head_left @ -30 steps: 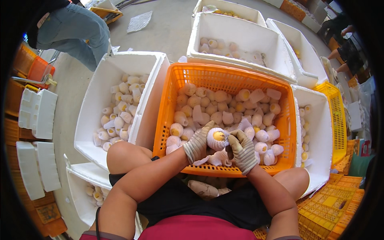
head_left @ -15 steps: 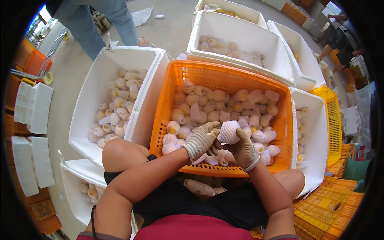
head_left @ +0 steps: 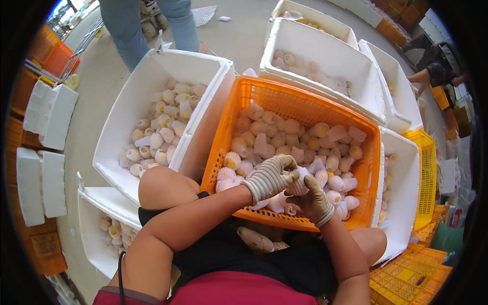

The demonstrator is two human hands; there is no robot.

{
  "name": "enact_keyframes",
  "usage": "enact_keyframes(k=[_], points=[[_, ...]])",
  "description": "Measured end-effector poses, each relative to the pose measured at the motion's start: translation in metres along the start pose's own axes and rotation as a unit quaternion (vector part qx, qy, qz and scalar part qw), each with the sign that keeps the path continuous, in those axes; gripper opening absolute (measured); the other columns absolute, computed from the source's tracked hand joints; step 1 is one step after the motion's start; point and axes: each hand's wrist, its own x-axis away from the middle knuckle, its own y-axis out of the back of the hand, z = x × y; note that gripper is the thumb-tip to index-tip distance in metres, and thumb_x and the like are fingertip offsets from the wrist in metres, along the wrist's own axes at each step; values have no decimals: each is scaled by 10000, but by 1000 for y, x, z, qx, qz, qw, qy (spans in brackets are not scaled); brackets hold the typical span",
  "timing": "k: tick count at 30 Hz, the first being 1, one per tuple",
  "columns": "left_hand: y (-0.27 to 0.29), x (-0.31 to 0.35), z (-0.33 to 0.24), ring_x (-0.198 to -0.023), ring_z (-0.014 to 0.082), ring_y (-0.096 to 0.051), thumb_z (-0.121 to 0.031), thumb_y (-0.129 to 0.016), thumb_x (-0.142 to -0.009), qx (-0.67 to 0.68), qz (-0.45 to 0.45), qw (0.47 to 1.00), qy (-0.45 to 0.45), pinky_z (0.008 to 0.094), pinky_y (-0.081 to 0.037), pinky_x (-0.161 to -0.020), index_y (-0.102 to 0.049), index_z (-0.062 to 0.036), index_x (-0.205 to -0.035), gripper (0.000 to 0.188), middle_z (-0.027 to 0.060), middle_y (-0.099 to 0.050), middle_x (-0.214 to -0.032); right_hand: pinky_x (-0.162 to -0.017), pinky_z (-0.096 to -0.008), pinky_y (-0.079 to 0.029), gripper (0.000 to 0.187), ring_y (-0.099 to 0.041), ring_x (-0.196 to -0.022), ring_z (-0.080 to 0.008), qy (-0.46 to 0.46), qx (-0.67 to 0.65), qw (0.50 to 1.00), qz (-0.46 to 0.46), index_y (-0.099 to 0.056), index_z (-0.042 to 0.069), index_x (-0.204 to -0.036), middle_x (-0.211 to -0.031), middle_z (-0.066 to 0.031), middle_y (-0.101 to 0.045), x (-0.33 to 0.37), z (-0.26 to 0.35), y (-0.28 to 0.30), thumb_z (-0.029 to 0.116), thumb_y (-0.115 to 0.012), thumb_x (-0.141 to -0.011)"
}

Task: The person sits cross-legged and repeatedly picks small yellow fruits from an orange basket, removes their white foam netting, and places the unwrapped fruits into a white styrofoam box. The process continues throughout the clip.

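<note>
Above the near part of an orange plastic crate, both of my gloved hands are at one fruit in a white foam net. My left hand curls its fingers against the fruit's left side, partly hiding it. My right hand grips it from the right and below, with the thumb up along its side. The crate is full of similar round, yellowish fruit in foam nets, with loose white foam sleeves among them.
White foam boxes stand around the crate: one at left with netted fruit, one behind, one at right. Yellow crates lie at lower right. A person in jeans stands beyond the left box; another person is at far right.
The netted fruit has come down and toward me, and my left hand has closed in on it. My view has shifted, so the boxes and crate appear farther right.
</note>
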Motion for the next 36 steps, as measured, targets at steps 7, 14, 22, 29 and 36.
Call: enact_keyframes(k=[7, 14, 22, 29, 36], points=[[37, -14, -23, -887, 250, -624, -125, -675, -823, -45, -212, 966, -139, 329, -508, -813, -598, 12, -984, 225, 153, -609, -942, -739, -341, -537, 606, -609, -946, -203, -19, 6, 999, -43, -522, 144, -1285, -1119, -45, -614, -44, 7, -22, 526, -668, -838], [108, 13, -57, -956, 257, -625, -7, -656, -799, -59, -404, 875, -260, 330, -487, -872, -615, 1, -973, 179, 139, -637, -1029, -764, -328, -542, 424, -622, -932, -161, 108, 46, 989, 87, -537, 112, -1259, -1115, -39, -630, -175, 18, -159, 390, -583, -943], [136, -5, -59, -932, 175, -621, -9, -648, -811, 54, -452, 872, -183, 283, -510, -811, -617, -6, -1004, 196, 86, -634, -1019, -740, -317, -548, 330, -633, -888, -146, 138, -82, 986, 34, -571, 97, -1210, -1051, -46, -652, -259, 7, -167, 319, -573, -967], [168, 22, -66, -824, 172, -682, -118, -549, -948, 495, -302, 814, -34, 266, -571, -740, -614, -40, -1034, 133, 93, -676, -987, -592, -256, -510, 227, -595, -655, -120, 182, 197, 957, -106, -585, 22, -1136, -843, -67, -646, -167, 21, -67, 162, -599, -958], [139, 4, -55, -832, 192, -689, -135, -537, -963, 523, -195, 830, -5, 287, -579, -720, -594, -46, -1065, 147, 110, -681, -987, -599, -253, -493, 308, -563, -716, -118, 120, 356, 887, -269, -564, 9, -1204, -971, -78, -632, -135, 30, 97, 87, -619, -911]])
